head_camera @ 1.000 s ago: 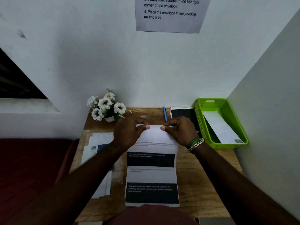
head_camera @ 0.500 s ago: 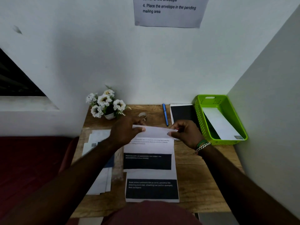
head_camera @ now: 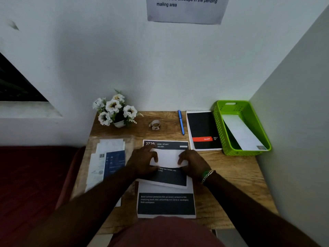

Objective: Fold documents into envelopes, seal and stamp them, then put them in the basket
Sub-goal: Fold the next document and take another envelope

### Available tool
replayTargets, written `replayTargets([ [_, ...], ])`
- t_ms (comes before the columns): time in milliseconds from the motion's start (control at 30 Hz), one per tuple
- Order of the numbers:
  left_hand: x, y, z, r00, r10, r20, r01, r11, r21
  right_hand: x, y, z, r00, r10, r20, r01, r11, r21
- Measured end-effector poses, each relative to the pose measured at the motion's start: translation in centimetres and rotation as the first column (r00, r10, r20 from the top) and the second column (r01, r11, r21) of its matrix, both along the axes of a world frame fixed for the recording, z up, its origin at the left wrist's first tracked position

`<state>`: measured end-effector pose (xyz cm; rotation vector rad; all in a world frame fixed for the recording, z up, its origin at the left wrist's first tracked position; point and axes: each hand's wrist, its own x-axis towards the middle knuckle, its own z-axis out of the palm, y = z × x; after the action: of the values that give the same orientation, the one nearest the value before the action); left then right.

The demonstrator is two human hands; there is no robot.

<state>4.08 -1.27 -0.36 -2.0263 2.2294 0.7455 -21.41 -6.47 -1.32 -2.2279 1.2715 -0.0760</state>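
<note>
- Since half a second ago, both hands have brought the far edge of the document [head_camera: 165,172] toward the person and laid it down, so a white flap now lies folded over the sheet; the header of a second sheet [head_camera: 166,144] beneath has come into view.
- Left hand [head_camera: 145,161] rests on the left end of the white flap, fingers spread fairly flat and pressing the paper down.
- Right hand [head_camera: 191,162] presses the right end of the flap, fingers bent at the knuckles with the tips on the paper; a green band and a chain bracelet [head_camera: 207,175] sit at its wrist.
- That folded document lies at the middle of the desk [head_camera: 231,175], on top of the second sheet.
- Second sheet's dark header reads "2720" and "DESK / STUDY"; its lower dark block carries small white text too fine to read fully.
- Left of the hands lies a stack of papers [head_camera: 106,163], one with a barcode and a blue panel.
- Green basket [head_camera: 218,125] stands at the desk's far right corner with a white envelope [head_camera: 242,132] leaning inside it.
- Black notebook [head_camera: 203,129] with a red label stripe lies just beside the basket; a blue pen [head_camera: 181,124] lies to its left.
- Small roll of tape [head_camera: 155,124] and a pot of white flowers [head_camera: 114,110] stand at the back.
- Notice on the wall [head_camera: 187,9] reads "4. Place the envelope in the pending mailing area".
</note>
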Motion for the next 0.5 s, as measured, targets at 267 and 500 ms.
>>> replayTargets([
  [267, -0.3, -0.5, -0.1, 0.999, 0.011, -0.041, -0.015, 0.996, -0.084, 1.7, -0.4, 0.9, 0.991, 0.02, -0.13, -0.038, 0.99, -0.133],
  [500, -1.2, -0.2, -0.1, 0.96, 0.097, -0.262, -0.115, 0.992, -0.054, 3.0, -0.3, 0.7, 0.999, -0.025, -0.037, 0.021, 0.996, -0.092],
])
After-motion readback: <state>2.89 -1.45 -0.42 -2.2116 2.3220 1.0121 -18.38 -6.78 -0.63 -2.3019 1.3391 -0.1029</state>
